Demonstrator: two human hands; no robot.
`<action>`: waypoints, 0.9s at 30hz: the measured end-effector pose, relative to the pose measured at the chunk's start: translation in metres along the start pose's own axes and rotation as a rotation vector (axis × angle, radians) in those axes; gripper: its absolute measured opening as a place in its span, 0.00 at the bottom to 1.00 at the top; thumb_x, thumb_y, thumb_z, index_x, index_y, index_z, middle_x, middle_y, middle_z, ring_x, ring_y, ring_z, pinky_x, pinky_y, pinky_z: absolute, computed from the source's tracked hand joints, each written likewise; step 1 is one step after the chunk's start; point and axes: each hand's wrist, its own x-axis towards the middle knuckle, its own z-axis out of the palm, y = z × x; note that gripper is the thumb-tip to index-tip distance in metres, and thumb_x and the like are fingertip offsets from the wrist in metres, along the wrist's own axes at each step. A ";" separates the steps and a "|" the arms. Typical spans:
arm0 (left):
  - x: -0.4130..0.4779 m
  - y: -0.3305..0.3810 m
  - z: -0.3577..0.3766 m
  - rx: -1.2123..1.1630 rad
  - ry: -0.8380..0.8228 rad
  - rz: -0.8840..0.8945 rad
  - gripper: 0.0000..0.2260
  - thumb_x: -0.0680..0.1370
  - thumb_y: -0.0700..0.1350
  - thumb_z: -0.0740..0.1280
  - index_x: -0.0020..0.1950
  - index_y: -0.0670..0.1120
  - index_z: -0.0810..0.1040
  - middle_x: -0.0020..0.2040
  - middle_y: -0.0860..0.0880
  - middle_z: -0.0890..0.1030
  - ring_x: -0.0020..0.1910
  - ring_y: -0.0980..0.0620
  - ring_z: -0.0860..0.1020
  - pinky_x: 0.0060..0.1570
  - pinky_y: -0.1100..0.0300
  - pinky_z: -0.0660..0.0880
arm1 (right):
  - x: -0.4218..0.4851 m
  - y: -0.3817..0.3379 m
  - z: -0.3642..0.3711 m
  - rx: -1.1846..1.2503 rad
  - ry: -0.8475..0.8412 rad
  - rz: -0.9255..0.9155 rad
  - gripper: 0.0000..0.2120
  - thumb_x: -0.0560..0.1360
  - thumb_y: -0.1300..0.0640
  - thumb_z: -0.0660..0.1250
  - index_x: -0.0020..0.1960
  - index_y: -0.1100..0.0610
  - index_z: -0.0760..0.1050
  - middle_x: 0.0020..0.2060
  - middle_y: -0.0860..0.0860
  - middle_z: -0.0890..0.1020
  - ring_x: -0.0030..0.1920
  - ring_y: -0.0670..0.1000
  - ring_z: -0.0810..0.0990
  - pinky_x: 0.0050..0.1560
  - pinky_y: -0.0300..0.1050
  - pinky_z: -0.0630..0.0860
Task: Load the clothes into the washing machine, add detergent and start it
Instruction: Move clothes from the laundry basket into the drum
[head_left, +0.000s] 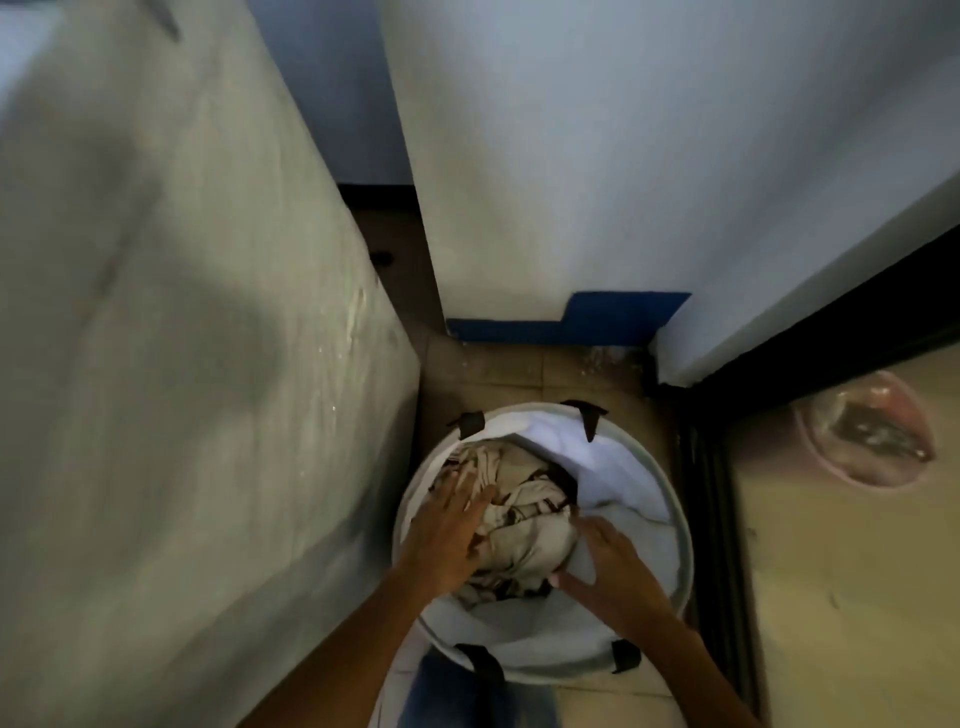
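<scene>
Fingers (467, 486) of the left hand (444, 543) lie straight and spread wide, palm down, pressing on the clothes (524, 535), a crumpled beige heap with dark markings. On the right hand (615, 569) the fingers (589, 527) are curled narrow, and together with the thumb they pinch a fold of the white cloth (618, 467) at the spot where it meets the beige heap. Both forearms reach in from the bottom edge, the left one from the lower left, the right one from the lower right

The clothes sit inside the basket (687, 561), a round white tub with black handles (588, 415) on its rim. They fill its left and middle part, while the white cloth is bunched along the right and far side. The basket stands on a tiled floor (519, 371), just beside a big pale surface (182, 312) that takes up the whole left side; whether that is the washing machine I cannot tell

Beyond the basket rises a white wall (571, 156) with a blue skirting (571, 325) at its foot. To the right runs a dark frame (779, 358), and past it a pink round thing (865, 431), blurred, lies well apart from the basket. Blue jeans (447, 691) show at the bottom, near the basket's closest edge
</scene>
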 end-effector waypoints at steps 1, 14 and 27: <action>0.012 -0.008 0.018 0.008 -0.001 -0.014 0.35 0.73 0.62 0.48 0.71 0.58 0.29 0.77 0.44 0.43 0.76 0.42 0.43 0.72 0.42 0.53 | 0.011 0.010 0.010 0.004 -0.024 0.006 0.42 0.67 0.35 0.65 0.73 0.53 0.55 0.73 0.52 0.60 0.72 0.53 0.59 0.70 0.48 0.61; 0.106 -0.078 0.178 0.067 -0.053 -0.213 0.52 0.54 0.62 0.78 0.72 0.47 0.60 0.69 0.36 0.69 0.65 0.34 0.70 0.55 0.34 0.71 | 0.150 0.098 0.120 -0.016 -0.048 0.038 0.49 0.65 0.45 0.75 0.75 0.51 0.48 0.75 0.55 0.53 0.74 0.58 0.55 0.70 0.52 0.62; 0.160 -0.113 0.249 0.164 0.065 -0.254 0.55 0.60 0.67 0.72 0.73 0.57 0.38 0.75 0.42 0.41 0.72 0.31 0.42 0.61 0.27 0.57 | 0.234 0.141 0.159 -0.103 -0.036 0.054 0.56 0.62 0.46 0.77 0.75 0.47 0.41 0.75 0.54 0.45 0.75 0.58 0.47 0.71 0.56 0.60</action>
